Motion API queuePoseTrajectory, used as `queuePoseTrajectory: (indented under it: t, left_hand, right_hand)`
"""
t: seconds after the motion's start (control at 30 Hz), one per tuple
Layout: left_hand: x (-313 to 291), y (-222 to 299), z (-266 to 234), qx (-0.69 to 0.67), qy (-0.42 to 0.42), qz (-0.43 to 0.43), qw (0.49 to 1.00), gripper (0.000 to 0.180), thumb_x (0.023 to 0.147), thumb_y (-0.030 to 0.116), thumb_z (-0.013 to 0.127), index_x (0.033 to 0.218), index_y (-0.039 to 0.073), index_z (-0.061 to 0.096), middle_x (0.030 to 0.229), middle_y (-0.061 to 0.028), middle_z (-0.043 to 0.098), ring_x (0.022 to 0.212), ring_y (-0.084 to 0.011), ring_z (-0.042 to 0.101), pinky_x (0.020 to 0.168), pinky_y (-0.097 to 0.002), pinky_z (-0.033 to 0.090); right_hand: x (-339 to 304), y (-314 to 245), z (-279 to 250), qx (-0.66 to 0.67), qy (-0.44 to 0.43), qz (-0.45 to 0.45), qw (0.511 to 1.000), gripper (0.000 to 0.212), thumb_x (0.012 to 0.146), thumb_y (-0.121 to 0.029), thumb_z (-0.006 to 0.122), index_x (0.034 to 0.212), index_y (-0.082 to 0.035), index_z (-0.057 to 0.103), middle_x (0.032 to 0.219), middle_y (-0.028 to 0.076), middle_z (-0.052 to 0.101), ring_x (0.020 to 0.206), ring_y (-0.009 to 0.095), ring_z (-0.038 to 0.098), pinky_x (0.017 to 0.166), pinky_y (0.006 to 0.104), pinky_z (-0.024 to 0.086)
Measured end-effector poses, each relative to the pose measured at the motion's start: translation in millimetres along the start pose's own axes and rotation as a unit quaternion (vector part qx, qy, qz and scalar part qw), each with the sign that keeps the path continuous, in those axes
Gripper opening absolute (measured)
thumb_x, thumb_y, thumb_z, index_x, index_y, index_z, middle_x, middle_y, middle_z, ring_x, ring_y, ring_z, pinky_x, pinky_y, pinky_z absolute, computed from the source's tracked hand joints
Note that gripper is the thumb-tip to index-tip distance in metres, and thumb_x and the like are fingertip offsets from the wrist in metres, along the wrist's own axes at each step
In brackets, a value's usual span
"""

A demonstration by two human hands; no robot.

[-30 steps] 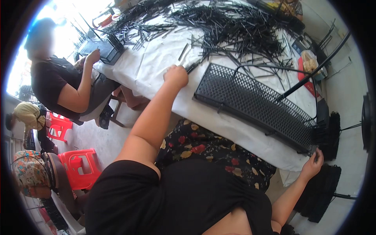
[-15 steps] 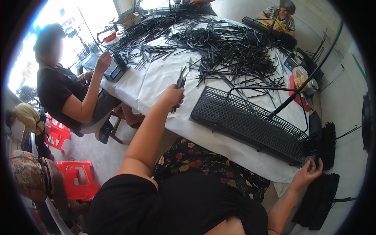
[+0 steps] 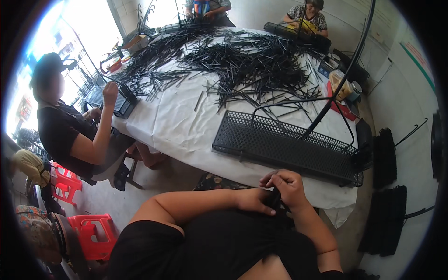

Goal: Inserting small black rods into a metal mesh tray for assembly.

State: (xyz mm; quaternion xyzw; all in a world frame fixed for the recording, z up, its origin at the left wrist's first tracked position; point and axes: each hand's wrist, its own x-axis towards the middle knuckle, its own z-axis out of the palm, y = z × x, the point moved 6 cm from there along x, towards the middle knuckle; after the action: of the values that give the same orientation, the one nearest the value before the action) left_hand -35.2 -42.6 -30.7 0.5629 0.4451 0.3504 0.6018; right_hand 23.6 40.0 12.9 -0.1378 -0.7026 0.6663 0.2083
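Close to my body, just below the table's near edge, my two hands are together. My left hand (image 3: 255, 200) is closed around a small bundle of dark strips (image 3: 274, 199), mostly hidden by my fingers. The fingers of my right hand (image 3: 289, 187) are bent over the upper end of that bundle. Just beyond my hands, a long black perforated metal basket (image 3: 284, 150) with a tall rod handle (image 3: 322, 112) lies along the table's near right edge. Farther back spreads a large heap of loose black strips (image 3: 252, 60).
White sheeting (image 3: 172, 119) covers the table. At the left sits a co-worker (image 3: 70, 126) beside a smaller black basket (image 3: 122, 100); two more people work at the far side. Red stools (image 3: 93, 235) stand on the floor at left. Black brush-like bundles (image 3: 385, 221) hang at right.
My left hand has drawn back from over the table with the strips, toward my body. My right hand has left the basket's right end and joined it. The view has shifted slightly.
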Motion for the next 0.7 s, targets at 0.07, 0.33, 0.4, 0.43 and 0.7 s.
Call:
queuePoseTrajectory:
  t: [0.07,0.33,0.4,0.43,0.7]
  left_hand:
    - [1.0,9.0,-1.6,0.132,-0.014,-0.114,0.985,0.028,0.094,0.022,0.061,0.112,0.0,0.06,0.104,-0.0083,0.066,0.1,-0.0195,0.062,0.09,-0.0318,0.048]
    - [11.3,34.2,-3.7,-0.355,0.1,-0.011,0.929,0.02,0.099,0.015,0.051,0.114,0.003,0.056,0.09,-0.0085,0.064,0.08,-0.0203,0.066,0.069,-0.0323,0.056]
    - [17.4,16.3,-5.3,-0.455,0.143,-0.089,0.875,0.018,0.097,0.012,0.053,0.112,0.003,0.058,0.096,-0.0109,0.066,0.085,-0.0236,0.067,0.071,-0.0357,0.056]
    - [20.1,-4.4,-6.1,-0.479,0.194,-0.136,0.845,0.018,0.096,0.011,0.054,0.111,0.003,0.058,0.097,-0.0114,0.066,0.086,-0.0244,0.067,0.072,-0.037,0.057]
    - [18.2,-26.3,-16.2,-0.483,0.209,-0.161,0.835,0.02,0.093,0.007,0.054,0.112,0.002,0.059,0.099,-0.0135,0.066,0.093,-0.027,0.066,0.077,-0.0428,0.056]
  right_hand:
    - [0.0,7.8,-11.5,0.008,0.052,0.046,0.998,0.022,0.096,-0.01,0.051,0.08,0.002,0.062,0.093,0.014,0.068,0.086,0.022,0.066,0.077,0.035,0.054]
    - [-27.1,29.8,-52.2,0.297,0.239,0.002,0.925,0.028,0.101,-0.029,0.047,0.11,-0.003,0.054,0.108,0.011,0.061,0.097,0.02,0.061,0.083,0.0362,0.053]
    - [-44.5,53.0,-39.9,0.282,0.22,0.108,0.928,0.028,0.1,-0.03,0.05,0.11,-0.004,0.055,0.097,0.007,0.063,0.081,0.016,0.06,0.068,0.0288,0.051]
    - [-46.3,64.6,-36.0,0.29,0.237,0.129,0.918,0.027,0.099,-0.03,0.053,0.11,-0.005,0.055,0.094,0.006,0.063,0.078,0.014,0.06,0.064,0.0272,0.049]
    - [-22.0,76.5,-28.8,0.304,0.205,0.218,0.905,0.02,0.089,-0.019,0.066,0.102,-0.005,0.059,0.085,0.005,0.063,0.066,0.013,0.059,0.052,0.0261,0.046]
